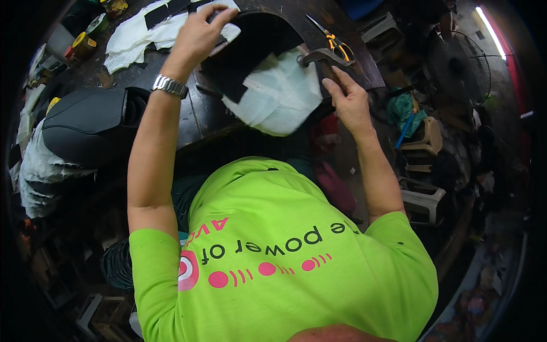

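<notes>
My right hand (pixel 348 102) grips a hammer (pixel 326 55) whose dark, curved metal head rests over the edge of a black sheet piece. White padded lining (pixel 285 94) shows on the near part of the black piece (pixel 256 43), which lies at the table's front edge. Over the far left of that piece is my left hand (pixel 199 35), with a metal watch on the wrist. Its thumb and forefinger are bent close together; what they hold, if anything, is too small to tell. Scissors (pixel 333 41) with orange-and-black handles lie just beyond the hammer.
White fabric pieces (pixel 134 40) with black patches lie at the far left of the dark table (pixel 194 117). A black padded moulded item (pixel 85 117) stands at left, near a yellow tub (pixel 84 44). Plastic stools (pixel 421 196) and a fan (pixel 464 65) stand at right.
</notes>
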Demonstrator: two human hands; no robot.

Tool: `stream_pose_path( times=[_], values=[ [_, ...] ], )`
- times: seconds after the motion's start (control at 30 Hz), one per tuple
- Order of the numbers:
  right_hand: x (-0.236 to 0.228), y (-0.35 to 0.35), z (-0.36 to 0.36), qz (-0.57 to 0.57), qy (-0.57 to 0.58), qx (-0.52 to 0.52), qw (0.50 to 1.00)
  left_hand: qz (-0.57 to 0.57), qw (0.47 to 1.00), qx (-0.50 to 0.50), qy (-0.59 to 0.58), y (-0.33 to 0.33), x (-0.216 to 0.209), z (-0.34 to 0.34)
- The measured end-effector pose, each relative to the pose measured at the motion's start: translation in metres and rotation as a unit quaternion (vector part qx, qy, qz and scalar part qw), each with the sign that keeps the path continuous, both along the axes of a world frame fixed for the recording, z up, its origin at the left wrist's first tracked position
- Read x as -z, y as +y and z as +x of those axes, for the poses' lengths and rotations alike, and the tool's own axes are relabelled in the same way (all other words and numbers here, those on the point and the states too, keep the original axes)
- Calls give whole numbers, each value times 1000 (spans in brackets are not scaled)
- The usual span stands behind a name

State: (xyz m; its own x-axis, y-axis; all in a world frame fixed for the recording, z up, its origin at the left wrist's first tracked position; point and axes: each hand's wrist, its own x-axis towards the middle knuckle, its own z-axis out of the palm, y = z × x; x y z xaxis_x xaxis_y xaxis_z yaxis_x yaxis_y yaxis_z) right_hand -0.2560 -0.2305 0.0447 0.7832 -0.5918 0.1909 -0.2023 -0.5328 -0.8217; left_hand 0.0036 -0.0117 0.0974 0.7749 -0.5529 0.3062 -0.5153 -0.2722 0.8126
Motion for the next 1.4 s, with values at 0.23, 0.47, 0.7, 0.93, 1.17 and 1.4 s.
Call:
stream_pose_path(
  times=[0.23, 0.47, 0.7, 0.93, 1.17, 1.4],
  values=[
    [26, -30, 19, -264, 23, 43, 963, -148, 882, -32, -446, 60, -53, -99],
    [40, -27, 34, -304, 47, 46, 950, 53, 848, 154, -504, 73, 68, -136],
    [-19, 65, 19, -159, -188, -149, 958, -57, 904, 140, -400, 91, 98, -126],
    [-4, 143, 36, -335, -150, -280, 887, -195, 978, -77, 5, 110, 119, -133],
    [9, 138, 38, -325, -134, -287, 891, -269, 917, -49, 290, 123, 112, -138],
    [-34, 112, 17, -96, -261, -343, 898, -377, 794, 11, 477, 130, 84, -121]
  ],
)
